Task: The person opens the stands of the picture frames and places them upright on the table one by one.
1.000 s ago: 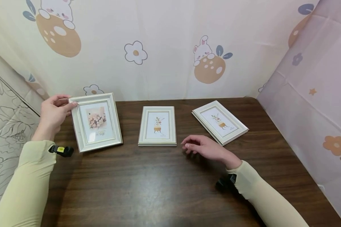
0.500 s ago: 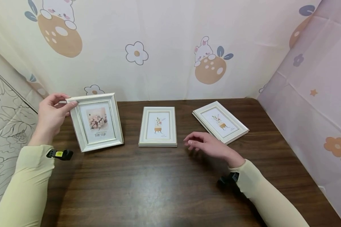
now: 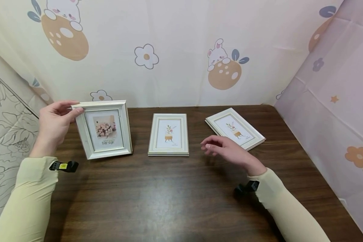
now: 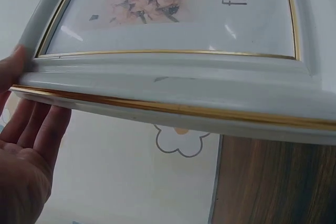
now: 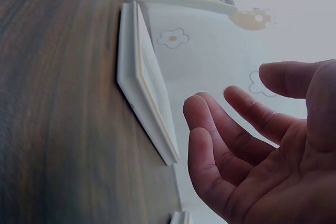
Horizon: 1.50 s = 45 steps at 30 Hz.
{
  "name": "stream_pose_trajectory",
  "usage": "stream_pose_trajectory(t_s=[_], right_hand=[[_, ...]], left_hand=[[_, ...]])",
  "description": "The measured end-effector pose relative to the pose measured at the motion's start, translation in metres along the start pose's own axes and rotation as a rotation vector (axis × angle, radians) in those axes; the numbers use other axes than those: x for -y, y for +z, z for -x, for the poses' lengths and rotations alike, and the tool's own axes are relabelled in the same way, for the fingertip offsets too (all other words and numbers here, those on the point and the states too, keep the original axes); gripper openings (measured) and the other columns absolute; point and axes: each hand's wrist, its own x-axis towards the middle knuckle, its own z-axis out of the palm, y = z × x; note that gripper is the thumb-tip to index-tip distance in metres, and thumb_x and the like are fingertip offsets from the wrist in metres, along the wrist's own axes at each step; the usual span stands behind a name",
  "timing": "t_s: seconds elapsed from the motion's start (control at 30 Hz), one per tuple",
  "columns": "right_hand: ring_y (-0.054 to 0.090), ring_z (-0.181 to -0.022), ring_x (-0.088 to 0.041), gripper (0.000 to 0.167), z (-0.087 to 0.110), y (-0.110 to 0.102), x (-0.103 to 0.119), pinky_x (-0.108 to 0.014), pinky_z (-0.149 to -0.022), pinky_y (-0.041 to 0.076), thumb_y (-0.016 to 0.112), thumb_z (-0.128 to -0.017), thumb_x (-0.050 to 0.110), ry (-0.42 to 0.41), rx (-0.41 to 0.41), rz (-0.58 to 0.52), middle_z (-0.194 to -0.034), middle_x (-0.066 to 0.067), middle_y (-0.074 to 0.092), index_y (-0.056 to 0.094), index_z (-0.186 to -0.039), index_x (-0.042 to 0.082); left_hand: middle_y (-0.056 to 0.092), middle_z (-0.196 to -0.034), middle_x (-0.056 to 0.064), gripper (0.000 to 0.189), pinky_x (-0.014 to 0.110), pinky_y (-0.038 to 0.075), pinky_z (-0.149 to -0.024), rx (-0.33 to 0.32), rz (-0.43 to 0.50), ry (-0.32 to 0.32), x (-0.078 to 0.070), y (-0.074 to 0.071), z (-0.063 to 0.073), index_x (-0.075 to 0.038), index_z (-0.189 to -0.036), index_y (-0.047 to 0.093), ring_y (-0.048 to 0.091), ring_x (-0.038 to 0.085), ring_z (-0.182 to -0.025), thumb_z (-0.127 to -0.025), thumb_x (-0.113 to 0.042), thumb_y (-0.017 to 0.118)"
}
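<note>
My left hand (image 3: 54,126) grips the upper left corner of a white picture frame (image 3: 125,134) with a flower photo, thumb on the front and fingers behind. That frame stands nearly upright, its lower edge at the table. In the left wrist view, the picture frame (image 4: 157,85) shows its gold trim close up, and the left hand (image 4: 26,166) holds its end. My right hand (image 3: 225,149), fingers loosely bent and holding nothing, hovers between a middle picture frame (image 3: 152,137) lying flat and a right picture frame (image 3: 213,119) lying at an angle. The right wrist view shows the right hand (image 5: 252,145) with nothing in it.
The dark wooden table (image 3: 157,198) spreads out in front of the frames. A patterned curtain (image 3: 181,77) hangs along its back edge, with another curtain (image 3: 329,124) on the right. On the left stands a panel with line-drawn flowers (image 3: 6,144).
The picture frame in my left hand has turned slightly and come more upright, its top edge more level. My right hand has drifted a little right and back, away from the middle frame.
</note>
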Motion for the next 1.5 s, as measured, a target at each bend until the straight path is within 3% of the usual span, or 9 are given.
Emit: stream_pose_trajectory(t_s=[0.27,0.5,0.67,0.93,1.13,1.5], right_hand=[[0.065,-0.104,-0.037,0.031,0.0,-0.006,0.001,-0.056,-0.09,0.05,0.054,-0.105,0.022,-0.042,-0.026,0.007,-0.119,-0.024,0.065,0.059,-0.125,-0.001],[0.063,-0.105,-0.039,0.032,0.0,-0.003,0.002,-0.057,-0.09,0.05,0.053,-0.105,0.02,-0.033,-0.022,-0.008,-0.119,-0.024,0.064,0.058,-0.126,-0.003],[0.064,-0.104,-0.036,0.031,0.0,0.005,0.004,-0.056,-0.089,0.051,0.055,-0.104,0.023,-0.034,0.003,0.025,-0.117,-0.019,0.067,0.061,-0.125,0.001],[0.065,-0.098,-0.038,0.027,0.001,0.019,0.006,-0.055,-0.083,0.053,0.054,-0.104,0.022,-0.096,0.031,0.078,-0.112,-0.017,0.068,0.063,-0.122,0.003],[0.066,-0.098,-0.03,0.025,0.001,0.027,0.007,-0.038,-0.081,0.054,0.056,-0.104,0.023,-0.123,0.024,0.13,-0.111,-0.012,0.069,0.065,-0.12,0.007],[0.063,-0.097,-0.033,0.024,-0.004,0.031,0.008,-0.035,-0.08,0.053,0.055,-0.104,0.025,-0.139,0.049,0.134,-0.111,-0.011,0.069,0.066,-0.12,0.01]], left_hand=[[0.073,-0.081,-0.001,0.024,0.015,0.054,-0.063,-0.006,-0.005,0.043,-0.008,0.003,0.005,0.005,-0.101,0.075,0.064,0.006,-0.072,-0.079,0.011,0.079],[0.074,-0.084,0.004,0.025,0.019,0.056,-0.062,0.006,0.13,0.077,-0.01,0.008,0.006,0.01,-0.103,0.072,0.066,0.01,-0.073,-0.079,0.017,0.074],[0.073,-0.086,0.009,0.025,0.022,0.057,-0.062,0.054,0.241,0.088,-0.012,0.011,0.007,0.013,-0.104,0.069,0.068,0.013,-0.075,-0.08,0.021,0.07],[0.072,-0.085,0.012,0.023,0.02,0.055,-0.056,0.12,0.326,0.101,-0.014,0.019,0.009,0.016,-0.106,0.067,0.068,0.014,-0.072,-0.083,0.021,0.067],[0.072,-0.091,0.016,0.023,0.022,0.056,-0.059,0.203,0.451,0.108,-0.013,0.027,0.009,0.017,-0.106,0.065,0.068,0.017,-0.076,-0.085,0.024,0.062],[0.072,-0.101,0.014,0.021,0.02,0.05,-0.06,0.299,0.502,0.078,-0.003,0.041,0.01,0.011,-0.107,0.068,0.065,0.017,-0.082,-0.088,0.018,0.061]])
